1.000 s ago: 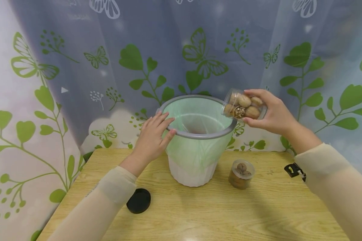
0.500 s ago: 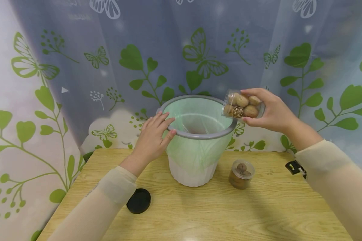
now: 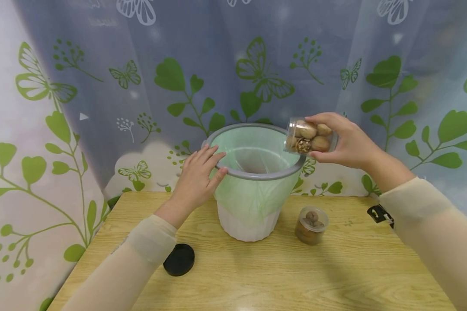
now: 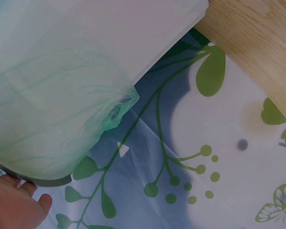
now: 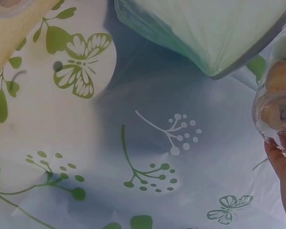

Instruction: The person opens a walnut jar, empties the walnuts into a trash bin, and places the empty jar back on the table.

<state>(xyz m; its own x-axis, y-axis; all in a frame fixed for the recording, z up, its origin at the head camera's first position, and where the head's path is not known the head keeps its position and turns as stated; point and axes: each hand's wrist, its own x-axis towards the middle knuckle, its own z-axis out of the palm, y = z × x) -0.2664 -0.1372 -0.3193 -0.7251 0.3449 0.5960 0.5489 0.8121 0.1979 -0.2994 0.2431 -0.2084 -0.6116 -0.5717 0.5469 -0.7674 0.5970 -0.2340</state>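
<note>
Held between the thumb and fingers of my right hand [image 3: 348, 140] is a clear plastic jar [image 3: 292, 134] with several walnuts [image 3: 320, 143] inside. The jar lies on its side, its mouth end at the right rim of a trash bin [image 3: 253, 224]. A thin green bag [image 3: 253, 190] lines the bin, folded over a grey rim [image 3: 262, 176]. My left hand [image 3: 196, 177] rests on the bin's left rim with the fingers extended. In the left wrist view the left fingers [image 4: 31, 188] touch that rim. The right wrist view catches only part of the jar [image 5: 271, 95].
A second clear tub [image 3: 311, 231] holding brown nuts stands right of the bin on the wooden table [image 3: 237, 276]. A round black lid [image 3: 180, 260] lies at front left. Behind hangs a patterned curtain [image 3: 202, 34]. A small black object [image 3: 379, 214] sits near the right forearm.
My right hand has shifted slightly left with the jar, and the jar has tipped a little nearer to level. The walnuts stay inside it. My left hand and the bin have not moved.
</note>
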